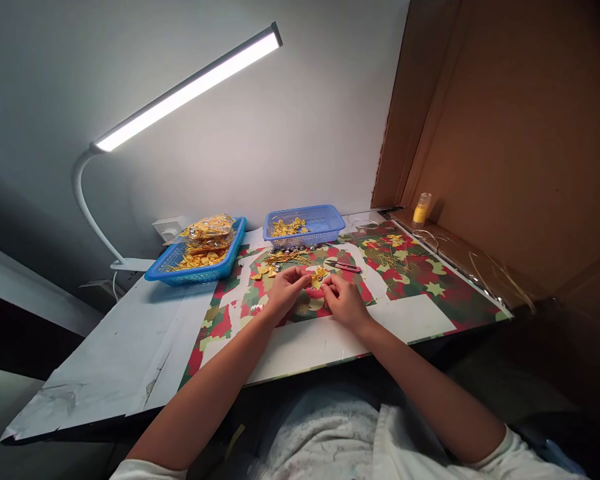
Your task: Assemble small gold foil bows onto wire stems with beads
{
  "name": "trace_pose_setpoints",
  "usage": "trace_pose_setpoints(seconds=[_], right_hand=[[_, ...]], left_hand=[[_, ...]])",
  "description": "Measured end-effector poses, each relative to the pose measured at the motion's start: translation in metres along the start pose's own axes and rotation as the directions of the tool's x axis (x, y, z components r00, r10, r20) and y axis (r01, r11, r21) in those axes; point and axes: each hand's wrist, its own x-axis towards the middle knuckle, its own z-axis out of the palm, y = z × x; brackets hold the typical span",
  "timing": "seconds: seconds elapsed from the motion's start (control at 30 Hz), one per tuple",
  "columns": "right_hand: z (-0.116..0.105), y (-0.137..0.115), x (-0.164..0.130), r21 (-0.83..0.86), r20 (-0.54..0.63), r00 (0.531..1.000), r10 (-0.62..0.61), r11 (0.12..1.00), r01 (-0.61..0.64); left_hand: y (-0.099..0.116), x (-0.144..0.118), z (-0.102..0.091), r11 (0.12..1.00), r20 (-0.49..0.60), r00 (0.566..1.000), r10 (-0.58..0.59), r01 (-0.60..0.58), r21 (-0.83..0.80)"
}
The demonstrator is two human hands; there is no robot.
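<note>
My left hand [286,288] and my right hand [344,300] meet over the middle of the table, both pinching a small yellow bow [319,274] between their fingertips. The hands hover just above a red, green and cream patterned sheet [420,283]. Just beyond the hands lies a loose pile of yellow bows with gold threads [280,259]. A small pair of red-handled snips [344,267] rests on the sheet to the right of that pile.
A dark blue basket [199,273] holds yellow bows and clear packets at the back left. A lighter blue basket [330,230] with some bows stands behind the pile. A small yellow bottle [421,208] stands by the cardboard wall. A lit desk lamp [190,87] arches overhead.
</note>
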Motion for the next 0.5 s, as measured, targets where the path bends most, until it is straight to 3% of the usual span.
trace_pose_setpoints(seconds=[0.5], right_hand=[[-0.0011,-0.0028,-0.0011,0.020,-0.024,1.000,0.010,1.000,-0.010]], left_hand=[[0.0016,-0.0019,0.0019,0.999,-0.007,0.999,0.046,-0.046,0.025]])
